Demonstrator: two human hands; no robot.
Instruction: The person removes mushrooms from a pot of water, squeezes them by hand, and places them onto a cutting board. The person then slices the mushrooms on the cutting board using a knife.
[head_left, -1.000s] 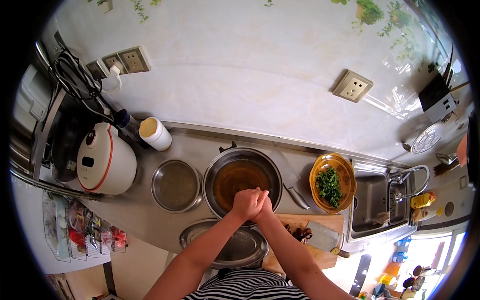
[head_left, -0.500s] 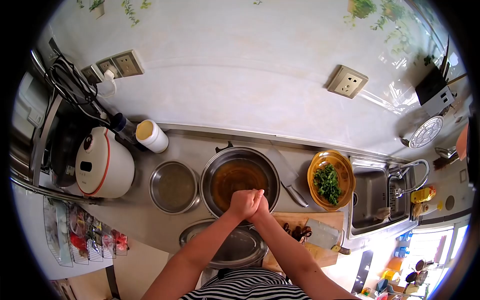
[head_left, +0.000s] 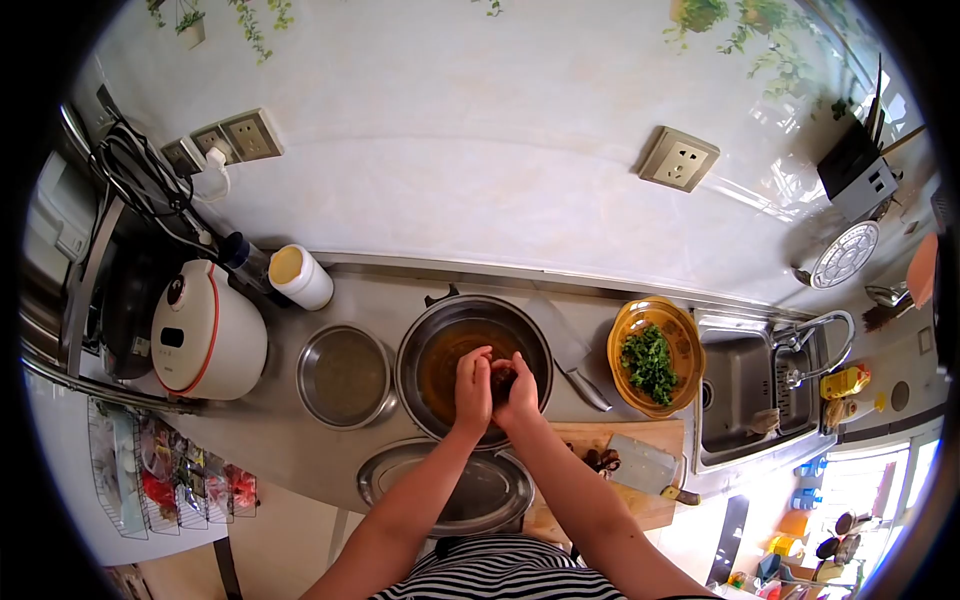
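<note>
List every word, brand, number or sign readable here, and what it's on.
No text is legible.
White cooker: tiny marks below its display, too small to read.
Yellow container at right: label too blurred.
Packets at lower left: any print too blurred.

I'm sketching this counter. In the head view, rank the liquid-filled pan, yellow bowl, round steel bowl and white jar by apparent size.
1. Liquid-filled pan
2. Yellow bowl and round steel bowl: too alike to rank
3. White jar
</note>
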